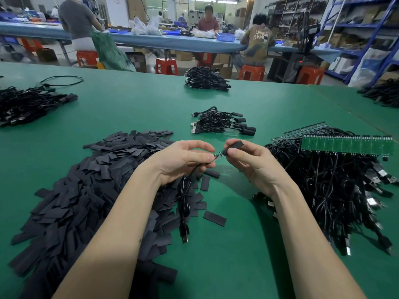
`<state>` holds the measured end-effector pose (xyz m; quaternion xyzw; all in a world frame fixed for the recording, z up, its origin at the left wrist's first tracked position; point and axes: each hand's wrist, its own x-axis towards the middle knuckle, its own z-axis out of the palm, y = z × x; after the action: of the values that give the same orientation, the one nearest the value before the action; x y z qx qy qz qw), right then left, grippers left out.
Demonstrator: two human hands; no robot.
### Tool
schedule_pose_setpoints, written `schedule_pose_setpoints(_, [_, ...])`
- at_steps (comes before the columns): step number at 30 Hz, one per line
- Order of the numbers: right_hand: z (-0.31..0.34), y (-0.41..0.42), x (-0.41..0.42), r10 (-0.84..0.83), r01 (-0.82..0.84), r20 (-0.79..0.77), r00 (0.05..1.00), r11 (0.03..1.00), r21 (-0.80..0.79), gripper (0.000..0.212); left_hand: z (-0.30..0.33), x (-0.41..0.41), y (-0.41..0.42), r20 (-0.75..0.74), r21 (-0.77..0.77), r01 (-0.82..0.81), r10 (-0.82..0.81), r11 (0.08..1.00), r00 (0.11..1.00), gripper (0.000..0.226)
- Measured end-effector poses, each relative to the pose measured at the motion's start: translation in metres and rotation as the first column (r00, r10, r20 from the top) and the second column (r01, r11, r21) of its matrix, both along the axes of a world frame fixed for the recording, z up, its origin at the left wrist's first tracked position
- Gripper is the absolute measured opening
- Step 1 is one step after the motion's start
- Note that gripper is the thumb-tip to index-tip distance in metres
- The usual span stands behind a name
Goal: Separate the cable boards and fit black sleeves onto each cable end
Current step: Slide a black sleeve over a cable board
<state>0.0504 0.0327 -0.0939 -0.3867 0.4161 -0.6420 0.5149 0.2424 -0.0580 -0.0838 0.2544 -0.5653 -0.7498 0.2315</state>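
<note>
Sleeve pile (86, 180) is lying at the table's (226, 266) near left; cable heap (323, 180) with joined boards (345, 145) on top is sitting at the near right. Small finished bundle (220, 124) is resting mid-table, behind both hands. Another bundle (205, 79) is lying at the far edge. More cables (26, 104) are lying along the left edge, and a further pile (384, 93) at the far right corner.

Green worktop (133, 108) carries a large heap of flat black sleeves (71, 190) at left, with a few loose sleeves beside it. A small bundle of sleeved cables (218, 123) lies at centre. At right, a mass of black cables (336, 190) with joined green boards (345, 145). Further cable piles lie far left (26, 104), far centre (205, 79) and far right (382, 93).
</note>
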Motion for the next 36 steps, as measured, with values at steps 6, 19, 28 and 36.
schedule_pose_setpoints(6, [0.001,0.005,-0.004,0.125,-0.125,-0.063,0.99,0.992,0.005,0.019,0.001,0.004,-0.001,0.019,-0.011,0.07,-0.07,0.997,0.997,0.039])
schedule_pose_setpoints(19, [0.01,0.008,-0.007,0.179,-0.18,-0.137,0.974,0.984,0.003,0.022,0.0,0.005,-0.001,-0.039,-0.007,0.068,-0.068,0.998,0.997,0.033])
schedule_pose_setpoints(28, [0.0,-0.003,0.013,0.094,-0.095,-0.05,0.994,0.995,-0.006,0.019,-0.001,0.004,-0.002,-0.005,-0.003,0.001,-0.001,1.0,1.0,0.031])
schedule_pose_setpoints(36, [-0.001,-0.008,0.006,-0.081,0.063,0.182,0.98,0.993,0.103,0.015,0.0,-0.005,-0.001,0.015,-0.478,-0.161,0.191,0.863,0.981,0.012])
